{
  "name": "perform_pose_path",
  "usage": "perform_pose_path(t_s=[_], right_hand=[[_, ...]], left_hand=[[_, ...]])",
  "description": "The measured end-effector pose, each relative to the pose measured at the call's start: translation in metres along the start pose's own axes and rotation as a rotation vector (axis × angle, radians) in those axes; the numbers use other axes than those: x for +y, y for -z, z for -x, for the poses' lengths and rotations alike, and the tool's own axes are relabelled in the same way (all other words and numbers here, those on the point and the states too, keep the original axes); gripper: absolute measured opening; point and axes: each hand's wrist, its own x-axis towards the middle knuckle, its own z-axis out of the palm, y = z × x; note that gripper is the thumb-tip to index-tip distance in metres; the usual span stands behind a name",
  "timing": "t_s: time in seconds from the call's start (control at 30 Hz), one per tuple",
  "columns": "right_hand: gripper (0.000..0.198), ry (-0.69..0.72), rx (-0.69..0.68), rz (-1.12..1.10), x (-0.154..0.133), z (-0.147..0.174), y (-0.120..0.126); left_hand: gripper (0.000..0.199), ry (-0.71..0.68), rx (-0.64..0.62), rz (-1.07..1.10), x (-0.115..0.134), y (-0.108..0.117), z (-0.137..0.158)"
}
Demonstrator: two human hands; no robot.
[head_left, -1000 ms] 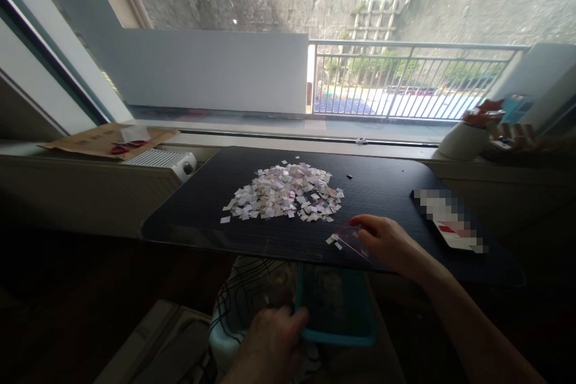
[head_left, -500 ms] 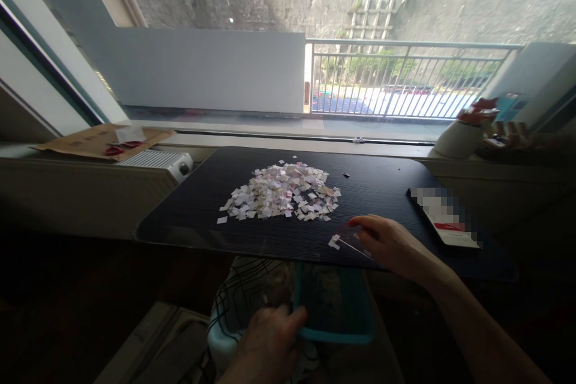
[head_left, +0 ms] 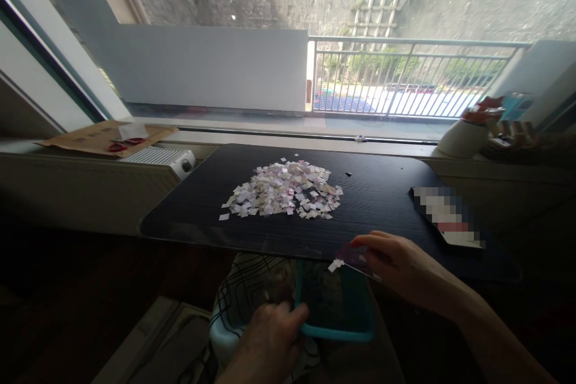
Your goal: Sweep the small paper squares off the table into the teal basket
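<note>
My left hand is closed on the left rim of a teal plastic container, which sits low under the table's near edge. Pinched in my right hand is a thin, translucent purplish sheet like a scraper card. A few white paper scraps lie at the card's left end, right at the table edge and over the container. Farther back on the dark table, many small square paper pieces form a loose pile. The container's inside is dim, with some pale bits.
A dark flat object with a blurred face lies at the table's right. On the left ledge are red-handled scissors on brown paper, beside a white radiator. A white pot stands on the right sill, and a small dark piece lies beyond the pile.
My right hand has moved toward me and down, bringing the card and its paper scraps from the tabletop to the edge over the container. My left hand keeps its hold on the rim.
</note>
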Motion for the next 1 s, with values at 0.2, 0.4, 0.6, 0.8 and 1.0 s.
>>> perform_pose_path(t_s=[0.2, 0.4, 0.6, 0.8, 1.0], right_hand=[[0.032, 0.0, 0.011, 0.098, -0.003, 0.004, 0.004], [0.032, 0.054, 0.064, 0.08, -0.008, -0.014, 0.002], [0.038, -0.053, 0.163, 0.172, -0.017, -0.069, -0.009], [0.035, 0.01, 0.082, 0.151, -0.03, -0.071, -0.018], [0.036, -0.047, 0.021, 0.154, -0.032, -0.058, -0.011]], left_hand=[[0.033, -0.006, 0.018, 0.008, 0.0, 0.0, 0.0], [0.032, -0.007, -0.016, -0.016, 0.005, 0.008, 0.0], [0.026, -0.017, -0.035, 0.002, 0.003, 0.008, -0.002], [0.033, 0.009, -0.042, -0.004, 0.003, 0.006, -0.003], [0.034, -0.02, 0.021, 0.025, 0.005, 0.005, -0.001]])
